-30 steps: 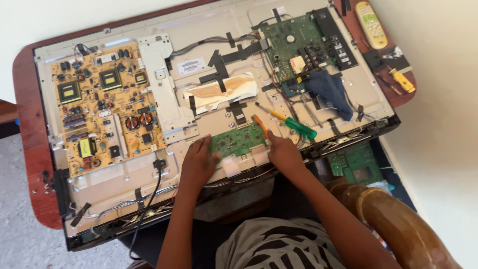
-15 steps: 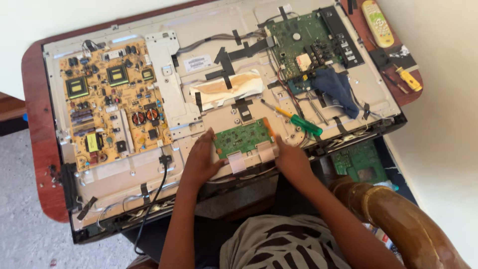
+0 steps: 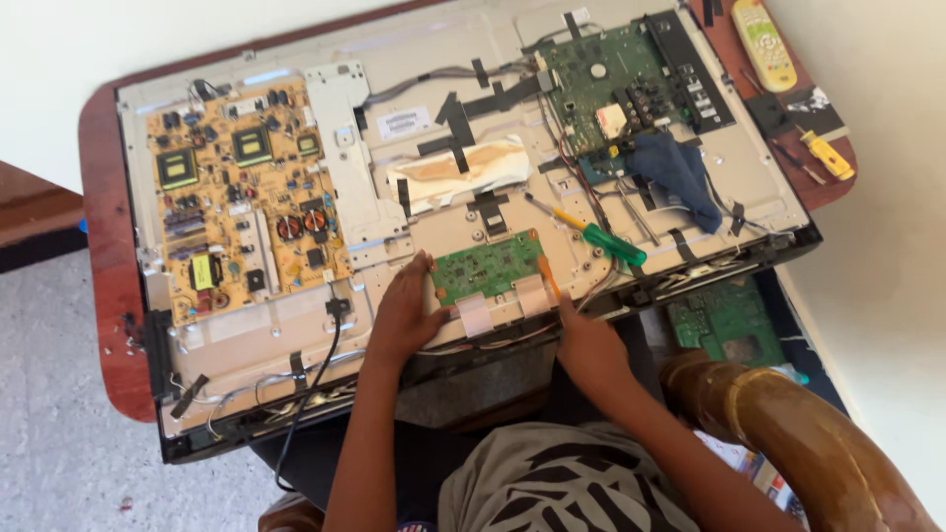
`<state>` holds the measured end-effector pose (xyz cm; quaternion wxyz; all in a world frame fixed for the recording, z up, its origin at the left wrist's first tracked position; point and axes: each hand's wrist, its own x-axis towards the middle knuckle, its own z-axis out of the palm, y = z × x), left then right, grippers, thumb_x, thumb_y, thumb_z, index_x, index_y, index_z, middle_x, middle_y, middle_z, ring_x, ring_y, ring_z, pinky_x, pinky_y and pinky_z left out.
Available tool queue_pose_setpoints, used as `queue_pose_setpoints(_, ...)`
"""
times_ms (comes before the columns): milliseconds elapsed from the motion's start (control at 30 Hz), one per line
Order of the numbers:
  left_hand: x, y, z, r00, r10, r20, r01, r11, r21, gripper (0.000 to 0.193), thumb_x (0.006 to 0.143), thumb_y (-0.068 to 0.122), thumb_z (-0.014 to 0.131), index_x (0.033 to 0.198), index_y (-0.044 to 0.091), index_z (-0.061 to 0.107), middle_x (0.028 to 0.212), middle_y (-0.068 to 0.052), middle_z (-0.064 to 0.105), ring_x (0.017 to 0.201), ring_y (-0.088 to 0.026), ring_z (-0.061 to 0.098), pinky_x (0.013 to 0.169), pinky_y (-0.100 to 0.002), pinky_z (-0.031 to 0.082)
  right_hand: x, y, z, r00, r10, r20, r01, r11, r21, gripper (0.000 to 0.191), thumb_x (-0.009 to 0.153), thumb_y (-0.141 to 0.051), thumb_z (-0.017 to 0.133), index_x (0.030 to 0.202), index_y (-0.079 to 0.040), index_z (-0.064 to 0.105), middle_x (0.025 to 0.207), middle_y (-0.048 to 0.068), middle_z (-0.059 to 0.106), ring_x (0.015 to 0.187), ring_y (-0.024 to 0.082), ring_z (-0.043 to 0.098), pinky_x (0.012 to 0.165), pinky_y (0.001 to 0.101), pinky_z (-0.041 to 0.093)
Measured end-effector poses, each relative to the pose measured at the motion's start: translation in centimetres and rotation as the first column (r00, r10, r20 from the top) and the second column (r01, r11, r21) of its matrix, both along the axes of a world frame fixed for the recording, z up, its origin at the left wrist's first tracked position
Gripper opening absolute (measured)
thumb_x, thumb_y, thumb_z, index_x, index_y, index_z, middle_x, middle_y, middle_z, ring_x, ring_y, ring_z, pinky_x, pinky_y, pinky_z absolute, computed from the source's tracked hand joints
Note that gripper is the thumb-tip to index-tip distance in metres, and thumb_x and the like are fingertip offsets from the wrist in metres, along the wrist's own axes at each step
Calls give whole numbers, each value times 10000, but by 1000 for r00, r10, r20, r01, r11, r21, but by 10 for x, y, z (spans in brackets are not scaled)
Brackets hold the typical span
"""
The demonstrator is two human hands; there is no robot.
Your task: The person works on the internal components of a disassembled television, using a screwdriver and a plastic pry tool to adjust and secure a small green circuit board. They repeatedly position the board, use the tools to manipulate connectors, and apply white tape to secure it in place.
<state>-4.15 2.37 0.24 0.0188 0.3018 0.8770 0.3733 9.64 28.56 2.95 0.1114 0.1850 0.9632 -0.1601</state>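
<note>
**Small green board, held at both ends on an opened flat-panel set**

Small green circuit board (image 3: 488,266) near the front edge of the opened television back (image 3: 296,340), roughly at mid-width, flat on the grey metal chassis. Left hand (image 3: 404,315) pressed against the board's left end, fingers curled onto its corner. Right hand (image 3: 583,340) just off the board's near-right corner, fingers laid by the orange ribbon cable (image 3: 548,278) there; whether pinching the cable or merely resting on it, cannot tell. Hands apart, one at each end of the board. Two pale flat ribbon cables (image 3: 475,315) trailing from the board's near edge toward the body.

Further off:
- Green-and-yellow screwdriver (image 3: 591,232) lying slantwise just right of the board, beyond the right hand.
- Large yellow power board (image 3: 241,202) filling the left part of the chassis (coils and capacitors visible).
- Larger green main board (image 3: 616,89) at far right, with a dark blue cloth (image 3: 680,172) draped by its near corner.
- Another green board (image 3: 729,320) below the set's right end, off the table.
- Remote control (image 3: 764,41) and a yellow-handled screwdriver (image 3: 826,154) at the far right on the reddish wooden table (image 3: 103,296).
- Curved wooden chair arm (image 3: 778,424) at near right.
</note>
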Motion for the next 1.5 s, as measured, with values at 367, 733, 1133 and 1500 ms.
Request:
queue_pose_setpoints(367,9,1,10,999,16,-39,-19,998,-61,878,739,199,860,1447,-54,406,1381,-270,580,1298,-455,537,1084,-468,443,11,-6,1,988,-103,118,105,994,-10,681,858,-130,579,1523,-219,464,843,261,689,791,478,691,729,584,558)
queue_pose_setpoints(733,6,1,5,991,0,-133,-3,1000,-27,856,736,271,861,1409,-61,448,1345,-258,605,1291,-443,548,1072,-478,451,17,-7,0,1000,9,3,-9,997,71,824,770,-149,647,1547,-153,372,838,230,667,759,435,699,648,541,577)
queue_pose_setpoints(1133,68,54,-25,988,70,-135,-73,997,-17,523,945,199,691,1435,67,565,1453,-134,602,1414,-323,517,1219,-518,322,-8,5,-14,979,171,-109,-166,985,48,684,834,-118,621,1501,-156,474,809,210,695,774,426,696,684,555,552)
queue_pose_setpoints(1500,101,76,8,1000,-1,-2,1,996,-87,652,846,314,736,1406,43,542,1389,-140,608,1347,-299,523,1190,-615,126,-9,14,-23,945,279,-173,-280,960,19,709,793,-93,606,1491,-166,502,756,197,687,709,416,685,616,541,544)
